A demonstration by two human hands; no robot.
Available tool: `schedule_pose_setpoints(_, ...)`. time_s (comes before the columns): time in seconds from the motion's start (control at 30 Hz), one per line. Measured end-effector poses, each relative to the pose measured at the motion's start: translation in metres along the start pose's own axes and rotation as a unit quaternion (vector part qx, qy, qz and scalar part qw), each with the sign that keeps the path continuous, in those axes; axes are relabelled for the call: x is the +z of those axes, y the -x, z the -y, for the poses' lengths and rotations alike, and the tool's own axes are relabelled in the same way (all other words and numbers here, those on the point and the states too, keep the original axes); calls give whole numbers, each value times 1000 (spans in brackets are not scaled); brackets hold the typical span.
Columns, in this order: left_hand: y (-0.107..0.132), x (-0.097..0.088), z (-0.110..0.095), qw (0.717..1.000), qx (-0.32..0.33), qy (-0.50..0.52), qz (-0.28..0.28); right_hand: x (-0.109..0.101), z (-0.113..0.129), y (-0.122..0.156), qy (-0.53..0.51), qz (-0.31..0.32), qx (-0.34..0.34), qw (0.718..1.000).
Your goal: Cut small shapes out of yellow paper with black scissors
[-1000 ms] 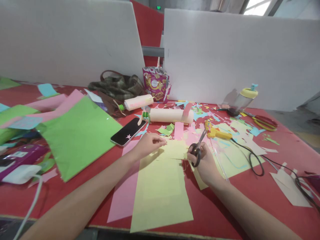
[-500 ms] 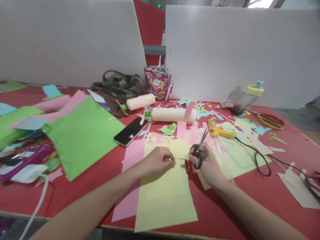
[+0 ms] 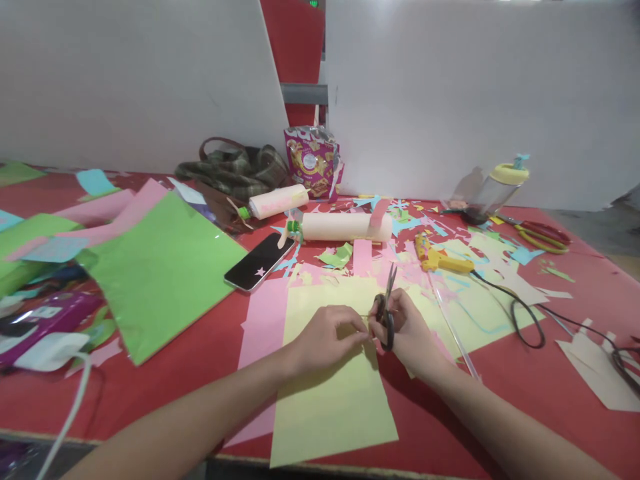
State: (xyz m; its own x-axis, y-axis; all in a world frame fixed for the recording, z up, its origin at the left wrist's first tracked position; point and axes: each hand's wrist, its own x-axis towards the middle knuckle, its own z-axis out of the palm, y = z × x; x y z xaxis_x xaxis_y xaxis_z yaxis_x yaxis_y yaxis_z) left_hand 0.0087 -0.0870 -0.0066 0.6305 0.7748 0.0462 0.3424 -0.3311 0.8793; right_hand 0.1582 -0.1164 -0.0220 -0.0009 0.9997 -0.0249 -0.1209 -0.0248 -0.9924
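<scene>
My right hand (image 3: 407, 333) grips black-handled scissors (image 3: 387, 303), blades pointing up and away and nearly closed. My left hand (image 3: 327, 337) is closed in a pinch right beside the scissor handles, fingertips touching something small and pale that I cannot make out. Both hands rest over a yellow paper sheet (image 3: 330, 407) lying on a pink sheet (image 3: 263, 320) on the red table (image 3: 200, 347).
A phone (image 3: 259, 261) lies left of the hands beside a large green sheet (image 3: 160, 267). Behind are two paper rolls (image 3: 340, 227), a snack bag (image 3: 311, 160), a yellow glue gun (image 3: 440, 261) with black cord, a bottle (image 3: 495, 190), red scissors (image 3: 543, 237) and paper scraps.
My left hand slid right and nearer, meeting my right hand. The scissors swung upright and their blades came together.
</scene>
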Motion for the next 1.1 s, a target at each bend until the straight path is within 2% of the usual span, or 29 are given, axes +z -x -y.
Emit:
schedule_pose_setpoints(0.13,0,0,1,998,-21,-6,-54,0,3,2,-8,-6,-3,1000)
schedule_pose_setpoints(0.27,0,0,2,997,-29,-7,-76,1,3,2,3,16,-1,1000)
schedule_pose_setpoints(0.77,0,0,1,997,-13,-52,-56,3,5,2,-33,9,21,999)
schedule_pose_setpoints(0.87,-2,-6,3,995,-9,-76,-64,2,4,1,-52,9,33,998)
schedule_pose_setpoints(1.1,-16,-38,27,970,-64,-183,-148,3,5,2,-70,-1,45,996)
